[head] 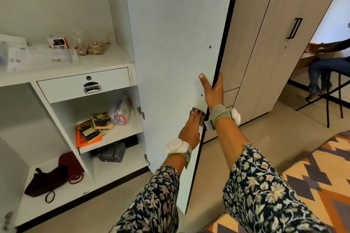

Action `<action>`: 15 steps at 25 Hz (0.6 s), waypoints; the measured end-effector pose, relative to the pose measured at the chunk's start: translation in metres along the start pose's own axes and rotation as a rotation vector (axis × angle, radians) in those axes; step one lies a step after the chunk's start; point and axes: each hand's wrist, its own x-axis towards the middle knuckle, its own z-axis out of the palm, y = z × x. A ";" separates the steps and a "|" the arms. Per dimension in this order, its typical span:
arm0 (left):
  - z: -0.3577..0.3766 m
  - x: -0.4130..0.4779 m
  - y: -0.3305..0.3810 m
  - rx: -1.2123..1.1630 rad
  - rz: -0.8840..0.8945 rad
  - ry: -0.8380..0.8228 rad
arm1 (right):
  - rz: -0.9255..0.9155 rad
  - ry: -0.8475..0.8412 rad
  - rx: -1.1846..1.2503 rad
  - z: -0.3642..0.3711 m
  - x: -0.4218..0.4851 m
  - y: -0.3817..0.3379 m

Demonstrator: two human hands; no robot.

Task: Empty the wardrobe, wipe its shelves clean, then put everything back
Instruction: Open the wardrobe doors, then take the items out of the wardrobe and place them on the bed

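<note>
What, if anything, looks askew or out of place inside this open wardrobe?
The books on the middle shelf lie in a crooked, overlapping pile at differing angles, not stacked square. In the compartment below, the grey basket appears tilted rather than sitting flat. Nothing looks spilled or broken.
</note>
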 end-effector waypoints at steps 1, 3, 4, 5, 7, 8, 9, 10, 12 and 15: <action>-0.001 0.001 -0.003 -0.015 0.007 -0.010 | 0.001 0.028 -0.009 0.001 -0.002 0.001; -0.005 0.000 -0.011 -0.058 0.043 -0.056 | 0.008 0.089 -0.042 0.007 -0.004 0.006; -0.011 -0.002 -0.012 -0.085 0.078 -0.084 | -0.004 0.133 -0.078 0.012 -0.006 0.008; -0.014 -0.006 -0.010 -0.114 0.102 -0.103 | -0.016 0.193 -0.125 0.016 -0.010 0.010; -0.034 -0.011 -0.015 -0.187 0.097 -0.096 | -0.058 0.397 -0.295 0.036 -0.019 0.012; -0.046 -0.013 -0.021 -0.212 0.088 -0.075 | -0.086 0.499 -0.371 0.050 -0.024 0.013; -0.059 -0.015 -0.028 -0.225 0.081 -0.053 | -0.098 0.573 -0.402 0.065 -0.029 0.010; -0.071 -0.019 -0.043 -0.222 0.050 -0.030 | -0.161 0.603 -0.395 0.081 -0.037 0.008; -0.112 -0.028 -0.097 -0.167 0.012 0.055 | -0.268 0.564 -0.407 0.137 -0.053 0.002; -0.131 -0.041 -0.135 -0.138 -0.076 0.056 | -0.322 0.492 -0.472 0.166 -0.063 0.010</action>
